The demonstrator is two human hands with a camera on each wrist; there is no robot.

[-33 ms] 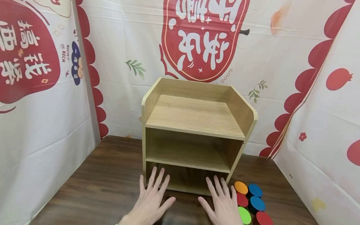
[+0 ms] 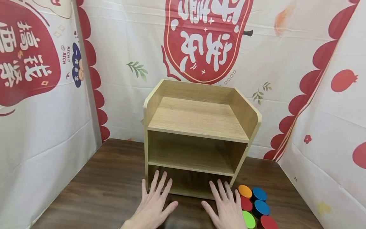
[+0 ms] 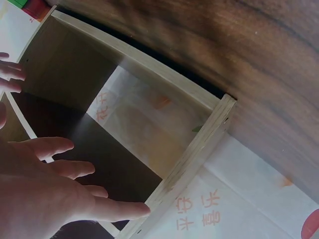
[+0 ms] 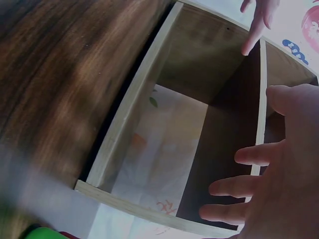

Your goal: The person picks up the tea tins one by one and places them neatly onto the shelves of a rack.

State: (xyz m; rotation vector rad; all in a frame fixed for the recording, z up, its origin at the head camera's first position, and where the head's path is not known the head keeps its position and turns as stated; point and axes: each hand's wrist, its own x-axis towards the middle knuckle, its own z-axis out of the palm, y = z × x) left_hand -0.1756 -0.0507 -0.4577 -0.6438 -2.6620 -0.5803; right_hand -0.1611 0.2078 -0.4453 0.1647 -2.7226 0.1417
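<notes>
A small light-wood shelf unit (image 2: 197,119) stands upright on the dark wood table, with a raised rim round its top board and two open compartments below. My left hand (image 2: 151,205) hovers or rests before its lower left front, fingers straight and spread, holding nothing; I cannot tell whether it touches the table. Before the lower right front, my right hand (image 2: 227,208) is spread likewise with nothing in it. In the left wrist view, the left hand's fingers (image 3: 75,169) lie across the shelf opening; the right wrist view shows the right fingers (image 4: 234,186) similarly.
Beside my right hand stand several short round pieces with coloured tops: orange (image 2: 245,191), blue (image 2: 261,208), lime green (image 2: 248,219) and red (image 2: 267,222). The brown table (image 2: 114,178) is bounded by printed white cloth (image 2: 114,105) behind and at both sides.
</notes>
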